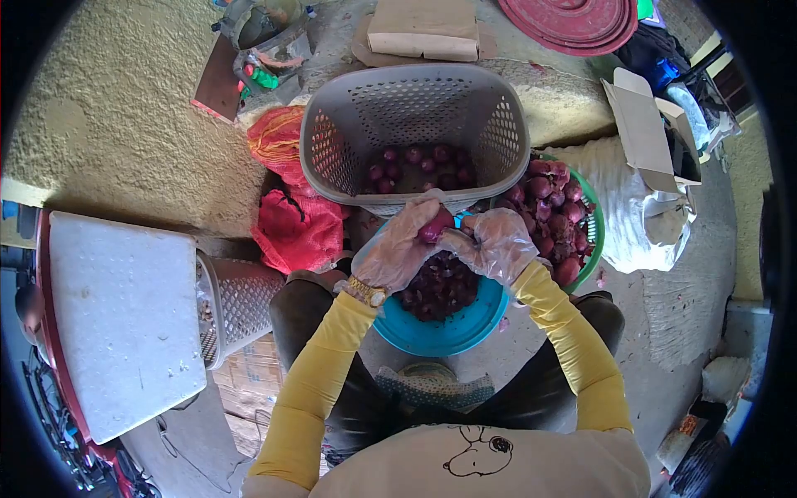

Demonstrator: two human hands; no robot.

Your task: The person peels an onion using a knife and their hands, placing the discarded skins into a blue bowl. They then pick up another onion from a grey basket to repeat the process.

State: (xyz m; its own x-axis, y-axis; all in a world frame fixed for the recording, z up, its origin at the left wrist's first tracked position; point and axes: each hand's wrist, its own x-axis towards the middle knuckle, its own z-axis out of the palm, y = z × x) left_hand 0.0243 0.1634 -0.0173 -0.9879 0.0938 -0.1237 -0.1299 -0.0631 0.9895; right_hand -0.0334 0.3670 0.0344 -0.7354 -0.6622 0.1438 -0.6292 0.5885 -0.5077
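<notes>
A red onion (435, 226) is held in the fingers of my left hand (397, 245), which wears a clear plastic glove. My right hand (501, 242), gloved the same way, is closed right beside the onion; what it grips I cannot make out. Below both hands sits a blue basin (444, 342) with dark red onion skins (438, 289) in it. In front stands a tall grey plastic basket (415, 87) with several shiny onions (415, 155) on its bottom. To the right, a green basket (596, 241) is heaped with red onions (554, 203) and loose skins.
A red mesh sack (290, 228) lies left of the grey basket. Farther left are a white foam board (124, 315) and a light perforated basket (245, 303). A white sack (614, 199) and an opened cardboard box (643, 133) stand at the right.
</notes>
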